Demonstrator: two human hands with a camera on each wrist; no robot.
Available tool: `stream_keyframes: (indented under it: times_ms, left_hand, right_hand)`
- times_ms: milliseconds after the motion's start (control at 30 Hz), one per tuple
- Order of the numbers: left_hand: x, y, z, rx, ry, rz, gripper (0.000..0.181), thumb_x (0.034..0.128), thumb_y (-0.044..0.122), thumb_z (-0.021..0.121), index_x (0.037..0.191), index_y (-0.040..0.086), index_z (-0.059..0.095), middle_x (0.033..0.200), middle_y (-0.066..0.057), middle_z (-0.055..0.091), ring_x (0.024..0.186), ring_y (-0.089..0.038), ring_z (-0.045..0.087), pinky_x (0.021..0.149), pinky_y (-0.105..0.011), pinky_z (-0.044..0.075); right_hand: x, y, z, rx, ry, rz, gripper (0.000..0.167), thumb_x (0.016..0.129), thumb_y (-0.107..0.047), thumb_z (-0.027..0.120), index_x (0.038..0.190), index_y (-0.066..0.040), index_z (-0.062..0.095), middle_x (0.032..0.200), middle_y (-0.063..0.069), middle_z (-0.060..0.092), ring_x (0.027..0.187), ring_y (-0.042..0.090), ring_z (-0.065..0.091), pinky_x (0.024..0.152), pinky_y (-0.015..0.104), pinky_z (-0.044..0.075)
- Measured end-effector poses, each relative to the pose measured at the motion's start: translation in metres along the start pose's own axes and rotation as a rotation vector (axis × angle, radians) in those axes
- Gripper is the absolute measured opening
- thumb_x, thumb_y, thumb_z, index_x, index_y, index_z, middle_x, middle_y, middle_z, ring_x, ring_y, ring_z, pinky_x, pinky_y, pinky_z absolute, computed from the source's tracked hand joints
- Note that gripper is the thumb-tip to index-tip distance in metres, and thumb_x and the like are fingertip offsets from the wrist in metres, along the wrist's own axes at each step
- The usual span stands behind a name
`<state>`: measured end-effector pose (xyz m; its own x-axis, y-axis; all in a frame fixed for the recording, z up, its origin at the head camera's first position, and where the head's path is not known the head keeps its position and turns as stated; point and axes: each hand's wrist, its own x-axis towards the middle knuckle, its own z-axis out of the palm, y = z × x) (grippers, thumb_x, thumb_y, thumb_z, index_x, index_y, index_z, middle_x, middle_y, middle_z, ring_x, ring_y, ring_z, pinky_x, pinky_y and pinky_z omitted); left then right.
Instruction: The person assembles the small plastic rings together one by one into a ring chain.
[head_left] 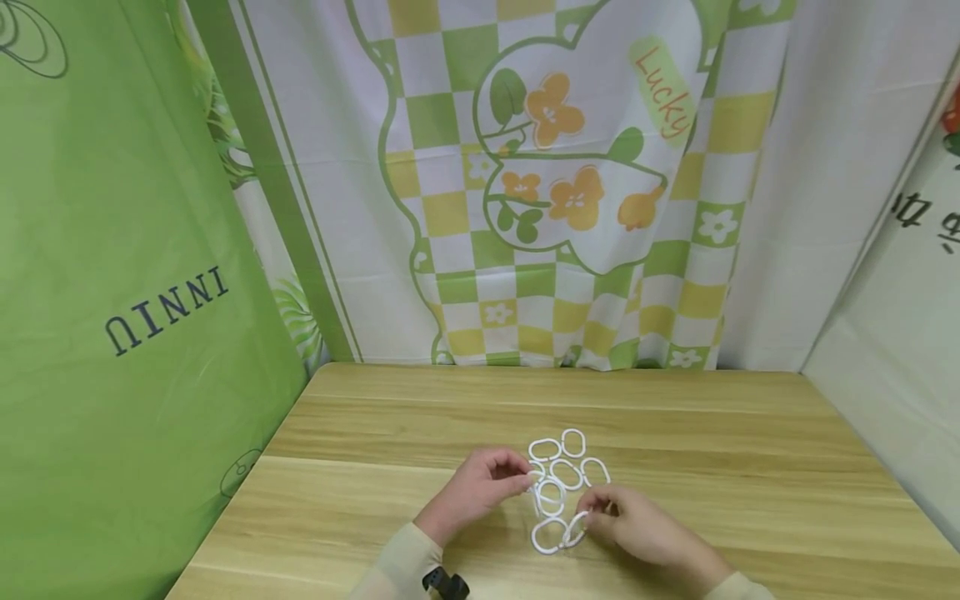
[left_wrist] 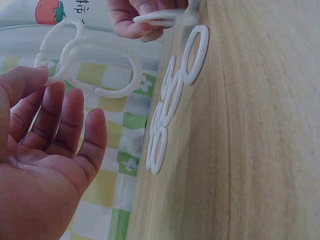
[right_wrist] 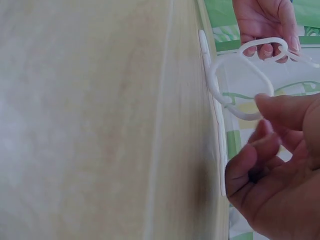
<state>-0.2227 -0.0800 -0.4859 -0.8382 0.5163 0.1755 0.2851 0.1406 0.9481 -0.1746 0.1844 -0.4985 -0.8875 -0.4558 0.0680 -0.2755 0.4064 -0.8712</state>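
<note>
White oval plastic rings, each with a small gap, are grouped on the wooden table between the two hands. My left hand (head_left: pixel 478 485) pinches one white ring (left_wrist: pixel 74 22) between thumb and forefinger, its other fingers loosely bent. A second white ring (left_wrist: pixel 136 60) hangs through the pinched one, raised off the table. To the right, my right hand (head_left: pixel 633 523) pinches another white ring (right_wrist: pixel 268 82) between thumb and fingertips, tilted up at the near side of the group. Several loose rings (head_left: pixel 573 430) lie flat beyond the hands.
The wooden table (head_left: pixel 360 483) extends around the rings. Behind it hangs a patterned curtain (head_left: pixel 431 121). A green cloth (head_left: pixel 112 192) hangs along the left side and a pale cloth (head_left: pixel 892 317) along the right. A dark band (head_left: pixel 446 583) sits at the left wrist.
</note>
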Motion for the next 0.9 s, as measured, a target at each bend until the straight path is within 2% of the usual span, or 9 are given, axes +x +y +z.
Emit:
stream_keyframes:
  times_ms: [133, 333, 467, 600, 700, 800, 900]
  left_hand:
    - [0.000, 0.000, 0.000, -0.005, -0.005, -0.009, 0.017, 0.0912, 0.012, 0.070, 0.102, -0.001, 0.068, 0.099, -0.011, 0.069, 0.084, -0.010, 0.063, 0.076, -0.024, 0.053]
    - [0.000, -0.002, 0.000, 0.006, -0.013, -0.008, 0.017, 0.0920, 0.012, 0.069, 0.102, -0.002, 0.067, 0.101, -0.015, 0.068, 0.085, -0.011, 0.063, 0.077, -0.026, 0.053]
    - [0.000, -0.003, 0.000, 0.008, -0.004, -0.012, 0.016, 0.0921, 0.010, 0.068, 0.102, -0.002, 0.067, 0.101, -0.018, 0.068, 0.084, -0.011, 0.063, 0.076, -0.025, 0.053]
    - [0.000, -0.002, 0.000, -0.004, 0.008, -0.031, 0.015, 0.0920, 0.008, 0.068, 0.102, -0.003, 0.067, 0.100, -0.013, 0.069, 0.084, -0.011, 0.063, 0.075, -0.024, 0.053]
    - [0.000, -0.002, 0.000, -0.004, 0.010, -0.034, 0.014, 0.0915, 0.009, 0.069, 0.101, -0.001, 0.068, 0.097, -0.006, 0.069, 0.083, -0.012, 0.063, 0.074, -0.024, 0.053]
    - [0.000, -0.002, 0.000, 0.004, 0.009, -0.027, 0.012, 0.0911, 0.010, 0.069, 0.100, 0.002, 0.069, 0.095, -0.004, 0.069, 0.082, -0.010, 0.063, 0.073, -0.024, 0.053]
    - [0.000, -0.002, 0.000, 0.008, 0.010, -0.022, 0.012, 0.0911, 0.010, 0.069, 0.100, 0.002, 0.069, 0.095, -0.004, 0.069, 0.081, -0.010, 0.063, 0.073, -0.024, 0.053]
  right_hand:
    - [0.000, -0.002, -0.002, 0.074, 0.022, 0.034, 0.012, 0.090, -0.011, 0.067, 0.098, -0.003, 0.066, 0.077, 0.004, 0.056, 0.064, 0.012, 0.052, 0.054, 0.027, 0.047]
    - [0.002, -0.002, -0.003, 0.095, 0.063, 0.041, 0.017, 0.090, -0.010, 0.066, 0.103, 0.001, 0.066, 0.090, 0.010, 0.061, 0.073, 0.014, 0.055, 0.063, 0.027, 0.050]
    - [0.003, -0.001, -0.004, 0.169, 0.049, 0.052, 0.018, 0.091, -0.005, 0.062, 0.106, 0.004, 0.064, 0.096, 0.016, 0.062, 0.077, 0.018, 0.059, 0.067, 0.030, 0.054]
    - [0.003, -0.002, -0.005, 0.260, 0.041, 0.014, 0.020, 0.090, 0.003, 0.056, 0.108, 0.010, 0.061, 0.102, 0.023, 0.062, 0.083, 0.018, 0.060, 0.071, 0.032, 0.055]
    - [0.003, -0.006, -0.007, 0.295, 0.050, -0.005, 0.022, 0.091, 0.002, 0.055, 0.109, 0.015, 0.059, 0.100, 0.022, 0.062, 0.080, 0.016, 0.059, 0.071, 0.032, 0.054]
    - [0.003, -0.010, -0.007, 0.278, 0.076, 0.002, 0.022, 0.095, -0.007, 0.060, 0.107, 0.012, 0.060, 0.093, 0.016, 0.062, 0.077, 0.016, 0.058, 0.069, 0.032, 0.054]
    - [0.004, -0.012, -0.007, 0.243, 0.118, -0.001, 0.022, 0.093, -0.012, 0.066, 0.104, 0.007, 0.063, 0.089, 0.012, 0.062, 0.076, 0.013, 0.057, 0.066, 0.031, 0.053]
